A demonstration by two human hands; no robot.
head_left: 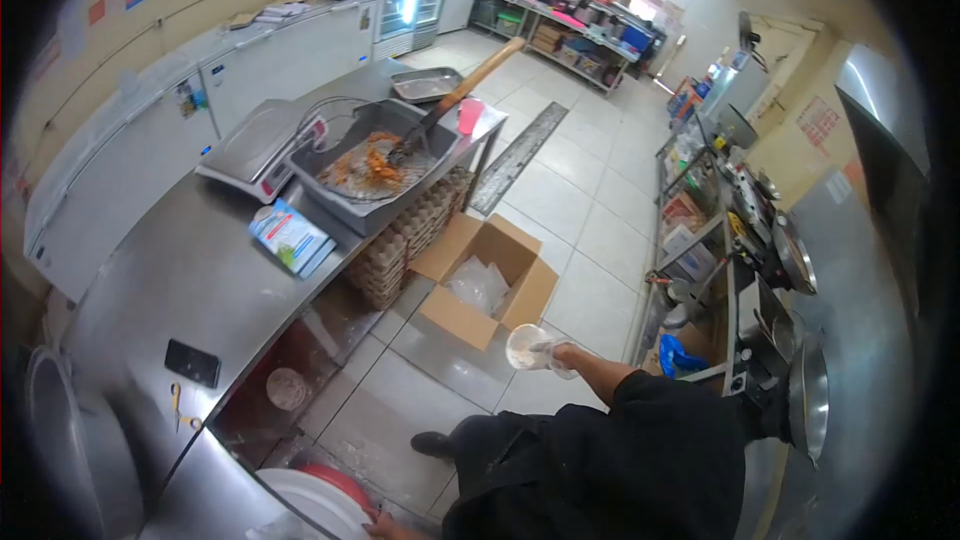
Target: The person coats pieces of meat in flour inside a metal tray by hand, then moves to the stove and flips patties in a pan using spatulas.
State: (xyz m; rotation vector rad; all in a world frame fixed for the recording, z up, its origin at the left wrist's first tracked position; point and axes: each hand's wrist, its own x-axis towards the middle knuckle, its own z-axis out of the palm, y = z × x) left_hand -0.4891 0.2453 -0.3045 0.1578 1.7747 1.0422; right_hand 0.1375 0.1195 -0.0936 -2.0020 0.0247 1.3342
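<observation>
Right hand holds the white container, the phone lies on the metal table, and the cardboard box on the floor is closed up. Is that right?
Not quite: the cardboard box is open, flaps spread, with clear plastic inside, as the head view shows. The right hand does hold the white container, and the phone lies on the metal table.

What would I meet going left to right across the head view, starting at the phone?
Phone → blue-and-white packet → left hand → pink cup → white container held in the right hand → blue plastic.
</observation>
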